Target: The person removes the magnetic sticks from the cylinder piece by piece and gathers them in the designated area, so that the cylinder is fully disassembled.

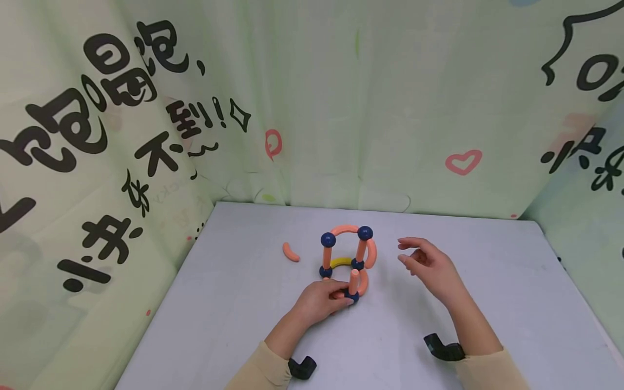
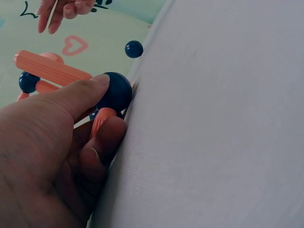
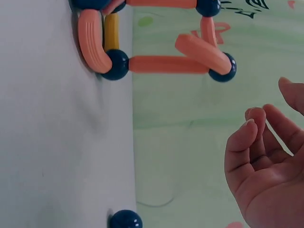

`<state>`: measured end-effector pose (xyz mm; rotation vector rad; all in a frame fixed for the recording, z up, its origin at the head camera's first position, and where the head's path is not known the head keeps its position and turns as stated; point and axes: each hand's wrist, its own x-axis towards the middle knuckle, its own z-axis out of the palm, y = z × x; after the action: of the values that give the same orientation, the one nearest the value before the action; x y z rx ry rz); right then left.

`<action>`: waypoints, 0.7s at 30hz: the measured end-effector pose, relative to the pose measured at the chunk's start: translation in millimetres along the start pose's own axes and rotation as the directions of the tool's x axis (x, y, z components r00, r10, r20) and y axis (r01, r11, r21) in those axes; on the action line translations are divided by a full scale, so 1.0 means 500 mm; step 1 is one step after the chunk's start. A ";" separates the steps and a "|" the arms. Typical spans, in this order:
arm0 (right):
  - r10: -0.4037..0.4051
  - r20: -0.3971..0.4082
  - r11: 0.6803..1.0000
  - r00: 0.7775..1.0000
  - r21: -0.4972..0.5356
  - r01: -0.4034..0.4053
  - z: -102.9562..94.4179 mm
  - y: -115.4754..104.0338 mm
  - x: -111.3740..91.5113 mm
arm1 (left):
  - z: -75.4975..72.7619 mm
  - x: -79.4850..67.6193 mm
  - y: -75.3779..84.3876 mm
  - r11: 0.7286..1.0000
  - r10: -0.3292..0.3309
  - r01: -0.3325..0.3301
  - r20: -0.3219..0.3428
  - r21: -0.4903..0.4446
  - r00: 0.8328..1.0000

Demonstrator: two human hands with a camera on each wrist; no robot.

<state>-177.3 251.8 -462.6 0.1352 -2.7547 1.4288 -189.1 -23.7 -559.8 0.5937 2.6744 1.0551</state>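
Observation:
A building-toy frame of blue balls and coral rods [image 1: 327, 257] stands mid-table. A yellow curved rod [image 1: 341, 261] joins two of its lower balls, and a coral arch [image 1: 346, 229] bridges the two upper ones. My left hand [image 1: 319, 303] pinches the near lower blue ball [image 2: 116, 92], thumb on top and fingers curled beneath by a coral rod end [image 2: 103, 118]. From that ball a straight coral rod [image 1: 354, 281] rises with its top end free. To the right, my right hand [image 1: 431, 268] hovers apart from the frame, fingers loosely bent around nothing.
A loose curved coral rod [image 1: 291, 252] lies on the white table [image 1: 234, 292] left of the frame. One separate blue ball [image 3: 126, 221] sits on the tabletop, visible in both wrist views. Printed curtains [image 1: 404, 108] hang along the table's back and sides.

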 end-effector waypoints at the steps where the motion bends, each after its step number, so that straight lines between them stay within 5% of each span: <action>1: -0.015 0.014 1.000 1.000 0.005 0.015 0.007 -0.004 -0.004 | 0.000 0.000 0.000 1.000 0.000 0.000 0.001 0.001 1.000; 11: -0.120 0.177 0.985 0.977 0.142 0.096 0.077 -0.021 -0.031 | -0.001 0.001 0.000 1.000 -0.002 0.002 0.007 0.009 1.000; 21: -0.003 0.295 0.989 0.956 0.145 -0.042 0.131 -0.002 -0.028 | 0.002 -0.001 -0.005 1.000 0.007 -0.007 -0.008 0.014 1.000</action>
<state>-162.7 198.6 -500.5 0.3550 -2.8757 1.7533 -189.0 -24.8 -562.1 0.6026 2.6910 1.0429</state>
